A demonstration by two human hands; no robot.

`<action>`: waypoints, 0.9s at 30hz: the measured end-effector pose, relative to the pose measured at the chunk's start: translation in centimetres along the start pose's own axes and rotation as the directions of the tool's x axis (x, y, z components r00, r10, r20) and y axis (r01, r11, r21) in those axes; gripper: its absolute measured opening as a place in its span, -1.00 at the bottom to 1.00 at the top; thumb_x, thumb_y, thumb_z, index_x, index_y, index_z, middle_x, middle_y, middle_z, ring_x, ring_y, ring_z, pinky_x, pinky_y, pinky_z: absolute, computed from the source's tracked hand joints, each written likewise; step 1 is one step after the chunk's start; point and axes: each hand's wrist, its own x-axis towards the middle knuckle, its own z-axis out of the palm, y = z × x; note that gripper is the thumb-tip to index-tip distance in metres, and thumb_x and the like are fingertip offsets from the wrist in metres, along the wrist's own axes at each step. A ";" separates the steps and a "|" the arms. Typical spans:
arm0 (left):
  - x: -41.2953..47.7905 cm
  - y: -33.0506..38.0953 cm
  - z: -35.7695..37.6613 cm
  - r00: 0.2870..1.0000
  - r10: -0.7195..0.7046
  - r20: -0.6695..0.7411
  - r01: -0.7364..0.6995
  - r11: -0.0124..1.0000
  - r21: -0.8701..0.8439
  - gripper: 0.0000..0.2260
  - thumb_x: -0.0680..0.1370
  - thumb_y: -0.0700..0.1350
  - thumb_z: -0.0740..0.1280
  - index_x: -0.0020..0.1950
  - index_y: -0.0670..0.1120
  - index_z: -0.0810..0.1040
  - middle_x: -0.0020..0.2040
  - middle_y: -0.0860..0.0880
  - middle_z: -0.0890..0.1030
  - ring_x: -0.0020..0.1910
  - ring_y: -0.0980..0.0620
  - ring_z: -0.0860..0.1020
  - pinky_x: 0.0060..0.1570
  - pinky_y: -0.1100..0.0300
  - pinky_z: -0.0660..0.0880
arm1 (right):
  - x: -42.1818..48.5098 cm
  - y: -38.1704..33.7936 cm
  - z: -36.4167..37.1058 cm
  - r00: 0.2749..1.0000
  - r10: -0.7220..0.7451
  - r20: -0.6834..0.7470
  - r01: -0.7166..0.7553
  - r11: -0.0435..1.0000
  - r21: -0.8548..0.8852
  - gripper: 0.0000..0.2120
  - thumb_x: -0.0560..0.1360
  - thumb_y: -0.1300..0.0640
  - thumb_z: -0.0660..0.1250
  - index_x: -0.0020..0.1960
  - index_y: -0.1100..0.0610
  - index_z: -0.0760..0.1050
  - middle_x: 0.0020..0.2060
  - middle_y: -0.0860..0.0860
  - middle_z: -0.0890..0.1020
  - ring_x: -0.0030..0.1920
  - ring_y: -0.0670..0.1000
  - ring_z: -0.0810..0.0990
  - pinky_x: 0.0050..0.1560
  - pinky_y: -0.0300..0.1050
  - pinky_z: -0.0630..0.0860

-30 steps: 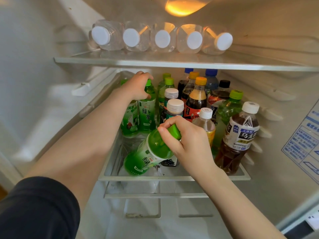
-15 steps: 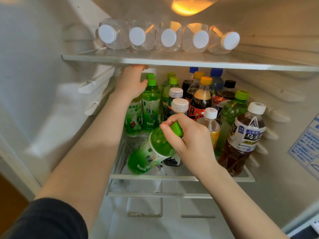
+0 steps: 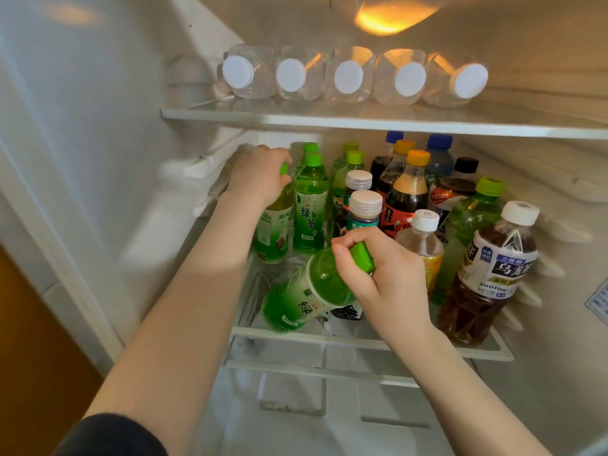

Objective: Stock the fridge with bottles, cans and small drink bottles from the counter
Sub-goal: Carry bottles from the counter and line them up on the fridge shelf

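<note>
Gripping tilted bottle right, upright bottle left

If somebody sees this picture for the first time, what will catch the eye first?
The right hand grips a tilted green tea bottle by its neck at the front of the middle shelf. The left hand holds the top of a green drink bottle at the shelf's left. Above, five clear white-capped bottles lie in a row on the upper shelf.

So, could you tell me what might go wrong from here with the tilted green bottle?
The right hand holds the tilted green bottle only near its cap, base close to the shelf edge; it could slip off. The left hand grips the leftmost bottle; shifting it might topple the bottle beside it.
</note>
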 end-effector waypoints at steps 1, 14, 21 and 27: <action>-0.2 0.0 -0.1 1.000 0.010 0.002 -0.010 1.000 0.024 -0.70 0.57 -0.03 0.31 0.29 -0.02 0.49 0.20 -0.18 0.52 0.13 -0.18 0.49 -0.08 0.13 0.31 | -0.2 0.1 -0.1 1.000 -0.009 -0.008 0.009 1.000 0.007 -0.74 0.49 -0.01 0.23 -0.15 0.16 0.56 -0.30 0.02 0.64 -0.30 -0.08 0.57 -0.32 -0.09 0.52; 0.1 -0.4 0.1 0.967 -0.185 0.175 0.188 0.982 0.000 -0.50 0.54 0.18 0.19 0.34 -0.14 0.41 0.29 -0.18 0.45 0.21 -0.16 0.44 -0.03 0.10 0.35 | 0.2 -0.1 -1.7 0.999 0.036 -0.016 -0.036 0.999 -0.012 -0.76 0.47 -0.04 0.23 -0.17 0.10 0.55 -0.40 -0.05 0.56 -0.33 -0.07 0.52 -0.38 -0.06 0.49; 0.1 -0.7 -1.0 0.958 -0.135 0.251 0.154 0.986 -0.058 -0.67 0.54 -0.01 0.30 0.22 -0.18 0.46 0.04 -0.15 0.47 -0.13 -0.06 0.42 -0.26 0.13 0.30 | 0.6 -0.2 -1.7 0.999 0.027 0.024 -0.025 0.999 -0.046 -0.71 0.48 -0.08 0.20 -0.15 0.11 0.55 -0.40 -0.03 0.57 -0.36 -0.06 0.55 -0.38 -0.04 0.50; -0.3 0.3 -0.6 0.988 -0.038 0.153 0.055 0.992 -0.111 -0.68 0.52 0.08 0.34 0.18 -0.06 0.47 -0.21 0.05 0.44 -0.28 0.11 0.39 -0.35 0.19 0.30 | 0.6 -0.6 -1.6 1.000 0.025 0.009 -0.024 0.997 -0.079 -0.70 0.48 -0.08 0.19 -0.15 0.13 0.55 -0.41 -0.04 0.56 -0.38 -0.05 0.54 -0.40 -0.03 0.50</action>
